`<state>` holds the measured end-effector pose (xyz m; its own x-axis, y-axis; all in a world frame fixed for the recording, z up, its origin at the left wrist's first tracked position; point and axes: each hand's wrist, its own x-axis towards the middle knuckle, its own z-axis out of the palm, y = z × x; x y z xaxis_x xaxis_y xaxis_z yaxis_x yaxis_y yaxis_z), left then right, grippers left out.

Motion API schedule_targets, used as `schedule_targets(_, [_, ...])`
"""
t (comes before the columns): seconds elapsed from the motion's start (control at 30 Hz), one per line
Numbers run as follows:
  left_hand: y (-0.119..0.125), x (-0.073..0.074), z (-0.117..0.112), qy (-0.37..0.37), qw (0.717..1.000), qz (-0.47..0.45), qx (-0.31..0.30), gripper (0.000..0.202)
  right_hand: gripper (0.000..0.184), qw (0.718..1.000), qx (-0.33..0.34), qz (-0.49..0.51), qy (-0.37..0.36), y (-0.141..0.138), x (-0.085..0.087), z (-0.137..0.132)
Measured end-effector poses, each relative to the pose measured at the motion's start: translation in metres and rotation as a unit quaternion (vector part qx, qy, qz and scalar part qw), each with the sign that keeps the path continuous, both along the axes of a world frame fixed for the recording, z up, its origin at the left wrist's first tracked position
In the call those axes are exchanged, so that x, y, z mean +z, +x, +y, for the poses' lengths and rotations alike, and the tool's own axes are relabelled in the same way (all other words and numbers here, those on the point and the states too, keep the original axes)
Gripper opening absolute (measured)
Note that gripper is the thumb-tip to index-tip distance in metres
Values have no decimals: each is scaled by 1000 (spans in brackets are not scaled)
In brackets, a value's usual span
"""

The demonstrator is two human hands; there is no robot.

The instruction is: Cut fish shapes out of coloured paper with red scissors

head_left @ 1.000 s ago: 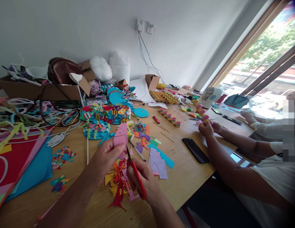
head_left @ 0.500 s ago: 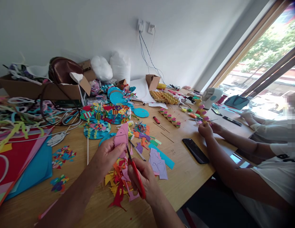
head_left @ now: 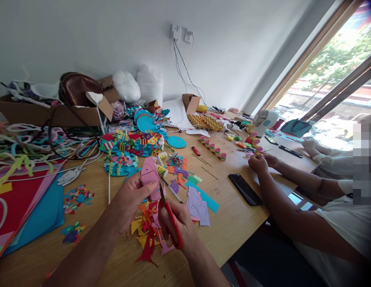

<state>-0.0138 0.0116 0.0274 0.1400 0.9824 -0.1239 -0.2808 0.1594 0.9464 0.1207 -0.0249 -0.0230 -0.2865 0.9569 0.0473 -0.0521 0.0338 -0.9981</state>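
Observation:
My left hand [head_left: 137, 195] pinches a pink paper piece [head_left: 149, 173] marked with a drawn fish outline and a dot for an eye. Red-handled scissors [head_left: 174, 225] are in my right hand [head_left: 181, 223], fingers in the loops. Their dark blades lie along the right edge of the pink paper, by my left thumb; whether they touch it I cannot tell. Below both hands is a pile of orange, yellow, red and pink paper scraps [head_left: 148, 239]. Purple paper with drawn outlines [head_left: 199, 205] lies to the right, near a pen [head_left: 172, 189].
Decorated paper fish on blue discs [head_left: 121, 161] stand behind my hands. Coloured sheets [head_left: 44, 215] lie left, below a heap of pipe cleaners [head_left: 26, 139] and a cardboard box [head_left: 50, 117]. A black phone [head_left: 245, 189] lies right, beside a co-worker's hands [head_left: 260, 161] holding folded paper.
The pink paper has turned in my left hand and leans further left, its narrow offcut at the upper right no longer showing. My right hand with the scissors has barely shifted.

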Motion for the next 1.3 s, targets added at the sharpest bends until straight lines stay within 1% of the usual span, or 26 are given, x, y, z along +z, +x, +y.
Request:
schedule_targets(0.13, [4,2,-3,2,1000,-6,-6,17,50,999,2,36,-11,-1,-5,0])
schedule_targets(0.3, [8,0,-4,2,1000,-10,-3,16,50,999,2,53,-13,-3,-9,-1])
schedule_targets(0.47, [11,-4,-6,-10,999,-24,24,15,47,998,-6,68,7,-6,-10,-2])
schedule_targets(0.6, [11,-5,-8,-14,999,-18,24,14,48,997,-18,78,5,-7,-12,-2])
schedule_targets(0.77, [10,-4,-10,-20,999,-6,26,15,49,997,-27,78,-8,-8,-9,-2])
schedule_targets(0.97, [13,-3,-7,-26,999,-18,36,15,49,996,-28,85,-10,-7,-7,-3])
schedule_targets(1.13, [13,-5,-7,-34,998,-23,41,16,53,996,-36,84,-21,-9,-5,-2])
schedule_targets(1.3, [12,-3,-8,-29,999,-7,36,16,54,996,-38,76,-20,-9,-2,-3])
